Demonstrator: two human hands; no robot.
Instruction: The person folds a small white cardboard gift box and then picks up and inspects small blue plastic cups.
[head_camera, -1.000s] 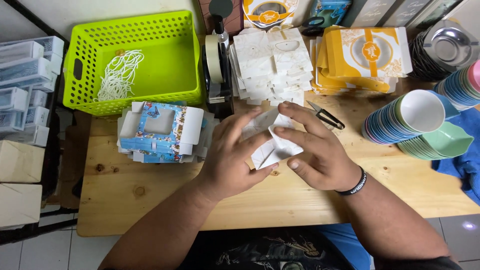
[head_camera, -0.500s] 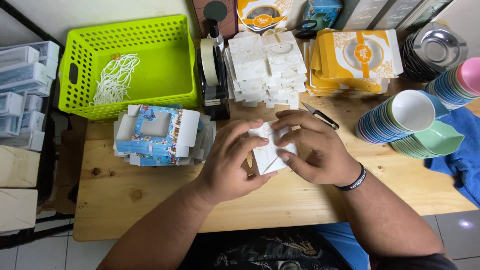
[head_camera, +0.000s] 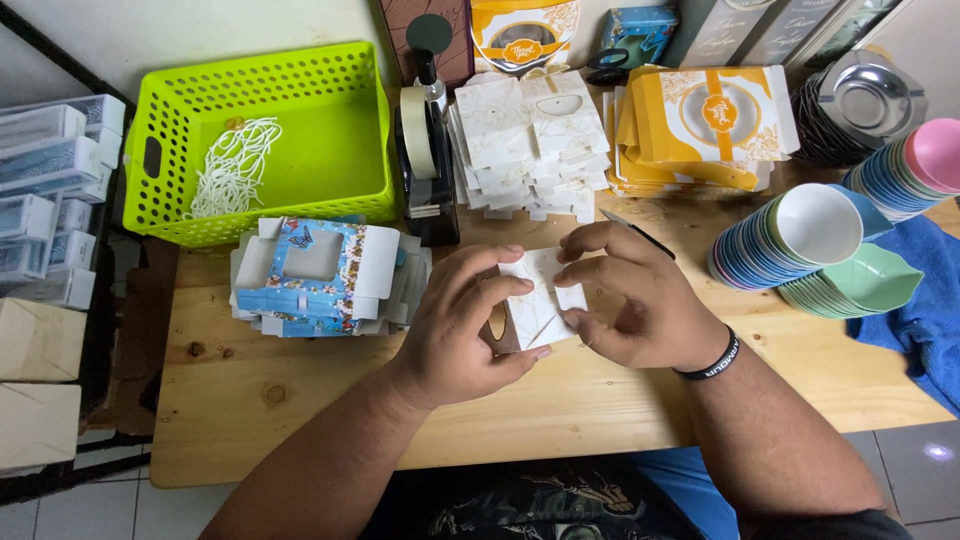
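Hands meet over the wooden table (head_camera: 300, 400) centre. Your left hand (head_camera: 455, 335) and right hand (head_camera: 635, 300) both grip a small white carton (head_camera: 535, 300), fingers curled & clamped on its edges, thumbs pressed to the panel. Carton sits just above the tabletop, btwn both palms, tilted a bit. Left of it: stack of blue patterned flat boxes (head_camera: 320, 280). Behind: tape dispenser (head_camera: 425, 150), pile of white carton blanks (head_camera: 530, 140), green basket (head_camera: 370, 120). Right side: stacked bowls (head_camera: 800, 240), near your right wrist.
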